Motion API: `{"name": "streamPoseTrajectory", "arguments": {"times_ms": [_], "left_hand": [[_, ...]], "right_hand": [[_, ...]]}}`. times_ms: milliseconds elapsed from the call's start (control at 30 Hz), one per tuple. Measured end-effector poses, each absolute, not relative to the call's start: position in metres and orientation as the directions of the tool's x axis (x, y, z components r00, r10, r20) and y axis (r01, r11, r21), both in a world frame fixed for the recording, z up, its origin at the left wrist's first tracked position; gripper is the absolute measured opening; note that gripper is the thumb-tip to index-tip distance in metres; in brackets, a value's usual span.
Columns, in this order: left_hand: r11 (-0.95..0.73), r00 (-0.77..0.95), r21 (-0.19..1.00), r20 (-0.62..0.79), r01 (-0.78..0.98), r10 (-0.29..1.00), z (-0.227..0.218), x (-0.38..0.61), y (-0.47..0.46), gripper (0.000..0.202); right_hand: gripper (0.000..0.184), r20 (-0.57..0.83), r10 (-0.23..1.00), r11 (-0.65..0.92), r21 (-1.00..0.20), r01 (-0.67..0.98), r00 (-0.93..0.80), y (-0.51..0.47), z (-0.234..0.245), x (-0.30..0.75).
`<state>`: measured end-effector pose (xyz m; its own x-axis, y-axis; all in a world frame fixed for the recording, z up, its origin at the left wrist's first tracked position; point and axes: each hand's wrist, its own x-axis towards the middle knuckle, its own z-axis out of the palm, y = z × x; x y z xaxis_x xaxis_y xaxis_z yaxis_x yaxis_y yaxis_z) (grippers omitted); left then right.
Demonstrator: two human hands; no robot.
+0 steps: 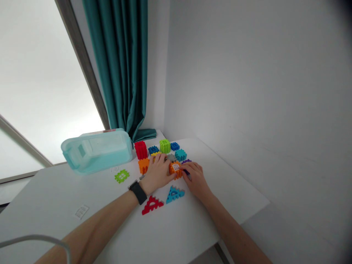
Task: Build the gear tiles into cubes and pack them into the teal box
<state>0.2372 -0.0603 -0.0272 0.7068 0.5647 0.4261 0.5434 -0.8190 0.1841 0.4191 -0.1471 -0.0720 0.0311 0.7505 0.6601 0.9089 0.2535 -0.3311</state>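
My left hand (158, 172), with a dark watch on its wrist, reaches over the group of blocks. Its thumb and index finger press against the side of a stack of orange toothed square blocks (176, 174). On top of that stack lies a small white window-grid piece (176, 167). From the right, my right hand (194, 176) has its fingertips closed at the edge of this white piece. Nearer to me lie a blue triangular block (175, 194) and a red triangular block (152, 206). Yellow blocks (155, 154) are partly hidden behind my left fingers.
Behind the hands stand red (141, 150), green (165, 146) and teal (180, 154) block stacks. A translucent blue bin (97, 152) lies on its side at the left. One flat green block (121, 176) and a white grid piece (81, 211) rest on the table. A wall borders the right.
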Motion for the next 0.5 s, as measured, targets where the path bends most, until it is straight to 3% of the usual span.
{"name": "streamPoseTrajectory", "arguments": {"times_ms": [500], "left_hand": [[-0.815, 0.708, 0.128, 0.43, 0.566, 0.559, -0.0288, 0.2362, -0.0605, 0.039]], "right_hand": [[0.018, 0.631, 0.774, 0.253, -0.37, 0.894, 0.042, -0.1481, -0.0713, 0.419]]}}
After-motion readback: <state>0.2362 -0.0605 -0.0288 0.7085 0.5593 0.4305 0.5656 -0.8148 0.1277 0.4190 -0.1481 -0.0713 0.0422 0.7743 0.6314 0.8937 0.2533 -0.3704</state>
